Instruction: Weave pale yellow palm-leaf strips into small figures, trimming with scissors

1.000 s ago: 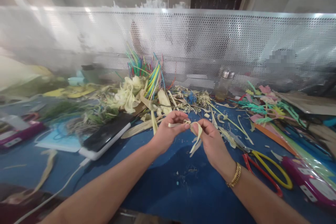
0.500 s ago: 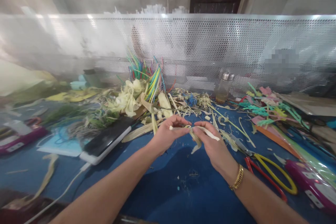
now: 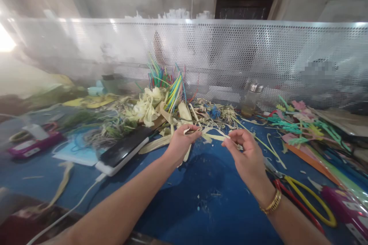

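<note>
My left hand pinches one end of a pale yellow leaf strip above the blue table. The strip runs to the right, and my right hand pinches its other end between thumb and fingers. Another bit of the strip hangs below my left hand. A gold bangle sits on my right wrist. Both hands hover just in front of a heap of pale leaf scraps.
A bunch of coloured strips stands behind pale folded leaves. A phone on a cable lies left of my hands. Yellow and red-handled scissors lie at the right, a small bottle by the perforated metal screen.
My hands have drawn apart, pulling the strip out straight between them. The right hand moved right and opened its outer fingers; the view shifted slightly.
</note>
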Available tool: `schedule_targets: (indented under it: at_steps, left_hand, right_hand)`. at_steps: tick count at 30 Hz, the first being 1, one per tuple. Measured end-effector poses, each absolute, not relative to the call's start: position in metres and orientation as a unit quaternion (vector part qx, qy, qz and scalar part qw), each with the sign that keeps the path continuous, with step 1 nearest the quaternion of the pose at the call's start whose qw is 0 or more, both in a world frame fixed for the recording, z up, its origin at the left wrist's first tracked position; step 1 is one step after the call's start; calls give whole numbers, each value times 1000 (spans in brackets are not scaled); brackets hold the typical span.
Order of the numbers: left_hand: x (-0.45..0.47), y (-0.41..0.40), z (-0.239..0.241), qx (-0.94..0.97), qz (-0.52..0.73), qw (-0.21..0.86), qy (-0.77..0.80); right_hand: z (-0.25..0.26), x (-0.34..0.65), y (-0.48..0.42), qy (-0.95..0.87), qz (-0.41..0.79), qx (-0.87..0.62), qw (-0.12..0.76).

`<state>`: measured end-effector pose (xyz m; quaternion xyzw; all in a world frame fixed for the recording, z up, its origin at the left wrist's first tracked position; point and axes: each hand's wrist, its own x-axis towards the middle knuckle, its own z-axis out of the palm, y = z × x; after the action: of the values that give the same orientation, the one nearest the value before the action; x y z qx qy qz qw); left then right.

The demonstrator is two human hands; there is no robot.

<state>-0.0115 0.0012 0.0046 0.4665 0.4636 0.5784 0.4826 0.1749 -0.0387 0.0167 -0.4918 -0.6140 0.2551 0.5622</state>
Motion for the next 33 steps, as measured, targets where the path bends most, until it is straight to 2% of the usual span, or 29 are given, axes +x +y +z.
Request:
schedule_targets:
  at_steps: [7,12,16,23,26,29,33]
  left_hand:
    - [-11,3,4,458,595,484,449]
    - [-11,2,5,456,595,476,460]
    - [-10,0,2,476,587,463,463]
    - [-8,-3,5,499,590,443,455]
    - [-8,-2,5,515,590,422,456]
    - [-9,-2,5,530,588,412,451]
    - [-6,-6,5,542,575,422,445]
  right_hand:
    - [22,171,-48,-695,210,-433,534]
    - [23,171,-50,-800,31,-381,462]
    - [24,173,-53,-811,-100,-363,449]
    - [27,173,-62,-844,-223,-312,375]
    - [30,170,-64,-896,-216,-262,287]
    - [30,166,-60,-930,-144,-249,229]
    - [25,166,-48,-885,-71,-362,285]
